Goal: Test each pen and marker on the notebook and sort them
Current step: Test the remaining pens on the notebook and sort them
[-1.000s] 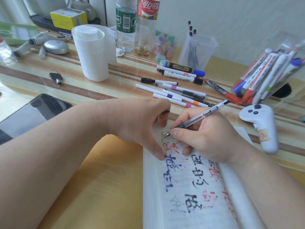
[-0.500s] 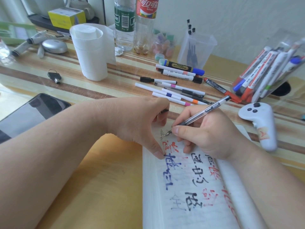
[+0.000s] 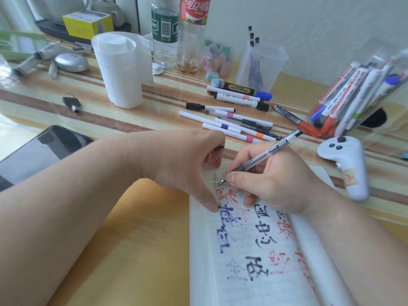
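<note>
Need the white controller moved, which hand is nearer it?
Right. The right hand, holding the gel pen, is left of the white controller; the left hand, gripping a black cap, is farther left.

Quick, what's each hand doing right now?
Left hand: thumb presses down the notebook, fingers curled round a small black cap.
Right hand: gripping the clear pen, writing.
</note>
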The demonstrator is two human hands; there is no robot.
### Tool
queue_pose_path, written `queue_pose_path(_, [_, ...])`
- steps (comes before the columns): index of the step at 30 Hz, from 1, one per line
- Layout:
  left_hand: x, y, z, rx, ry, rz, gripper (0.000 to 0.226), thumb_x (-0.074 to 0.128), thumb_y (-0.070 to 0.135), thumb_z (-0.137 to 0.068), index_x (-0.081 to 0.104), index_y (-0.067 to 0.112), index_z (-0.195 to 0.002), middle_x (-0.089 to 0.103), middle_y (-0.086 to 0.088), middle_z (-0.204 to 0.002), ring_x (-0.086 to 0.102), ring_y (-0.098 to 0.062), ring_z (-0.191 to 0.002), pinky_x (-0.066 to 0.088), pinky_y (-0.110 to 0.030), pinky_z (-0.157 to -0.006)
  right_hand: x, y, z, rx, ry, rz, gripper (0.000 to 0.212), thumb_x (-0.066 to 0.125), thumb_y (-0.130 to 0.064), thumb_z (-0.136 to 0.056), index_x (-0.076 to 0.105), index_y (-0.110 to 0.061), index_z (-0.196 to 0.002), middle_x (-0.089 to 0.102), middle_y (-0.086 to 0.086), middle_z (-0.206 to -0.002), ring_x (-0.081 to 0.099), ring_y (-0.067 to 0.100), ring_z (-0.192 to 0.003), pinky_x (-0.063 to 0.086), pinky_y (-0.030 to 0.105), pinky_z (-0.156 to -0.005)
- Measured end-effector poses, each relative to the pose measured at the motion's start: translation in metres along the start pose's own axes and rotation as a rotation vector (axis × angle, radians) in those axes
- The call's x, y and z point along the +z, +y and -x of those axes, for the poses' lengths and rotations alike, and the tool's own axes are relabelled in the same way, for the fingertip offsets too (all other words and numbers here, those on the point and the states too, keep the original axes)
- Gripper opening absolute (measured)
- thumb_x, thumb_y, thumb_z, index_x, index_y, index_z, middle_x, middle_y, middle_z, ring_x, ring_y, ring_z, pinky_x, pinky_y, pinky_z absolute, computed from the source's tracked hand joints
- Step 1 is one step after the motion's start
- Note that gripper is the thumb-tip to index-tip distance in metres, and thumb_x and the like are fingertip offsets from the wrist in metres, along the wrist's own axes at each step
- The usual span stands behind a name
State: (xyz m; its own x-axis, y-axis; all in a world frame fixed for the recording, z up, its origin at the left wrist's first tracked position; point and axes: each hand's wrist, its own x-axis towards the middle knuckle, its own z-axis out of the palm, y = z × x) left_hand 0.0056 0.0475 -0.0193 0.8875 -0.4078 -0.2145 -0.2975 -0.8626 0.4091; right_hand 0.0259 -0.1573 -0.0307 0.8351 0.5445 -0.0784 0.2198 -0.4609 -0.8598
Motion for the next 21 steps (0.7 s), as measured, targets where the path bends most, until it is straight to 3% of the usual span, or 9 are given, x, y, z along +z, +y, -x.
queue_pose_path(4, [-0.0005, 0.0002, -0.0006, 0.003, 0.001, 0.000, 0.069, 0.086, 0.069, -0.052, 0.039, 0.035, -0.090, 0.050, 0.019, -0.092, 0.049, -0.004, -0.077, 0.035, -0.016, -0.059, -0.0006, 0.0011, -0.0010, -0.003, 0.030, -0.006, 0.018, 0.075, -0.005, -0.087, 0.070, -0.016, -0.073, 0.066, 0.006, -0.061, 0.067, 0.026, -0.048, 0.055, 0.042, -0.049])
queue_pose_path(11, [-0.0002, -0.0005, -0.0007, -0.001, 0.004, 0.009, 0.069, 0.087, 0.069, -0.052, 0.041, 0.035, -0.091, 0.052, 0.018, -0.092, 0.051, -0.004, -0.078, 0.037, -0.018, -0.061, -0.0006, 0.0022, -0.0015, -0.013, 0.021, -0.023, 0.017, 0.076, -0.005, -0.087, 0.070, -0.015, -0.073, 0.066, 0.007, -0.061, 0.066, 0.026, -0.048, 0.053, 0.034, -0.047])
queue_pose_path(16, [0.0003, -0.0003, -0.0006, 0.006, 0.006, 0.005, 0.070, 0.086, 0.069, -0.051, 0.041, 0.035, -0.091, 0.052, 0.018, -0.093, 0.050, -0.004, -0.078, 0.037, -0.018, -0.061, -0.0004, 0.0014, 0.0003, -0.028, -0.010, -0.020, 0.005, 0.073, -0.020, -0.075, 0.071, -0.016, -0.075, 0.066, 0.008, -0.061, 0.065, 0.025, -0.047, 0.054, 0.037, -0.047])
queue_pose_path(21, [0.0005, -0.0011, -0.0007, 0.001, 0.008, 0.003, 0.070, 0.086, 0.070, -0.051, 0.041, 0.035, -0.092, 0.052, 0.018, -0.093, 0.050, -0.004, -0.078, 0.035, -0.016, -0.059, -0.0001, 0.0019, -0.0002, -0.023, -0.022, -0.016, 0.005, 0.072, -0.022, -0.074, 0.071, -0.017, -0.075, 0.067, 0.005, -0.061, 0.065, 0.025, -0.048, 0.055, 0.042, -0.049])
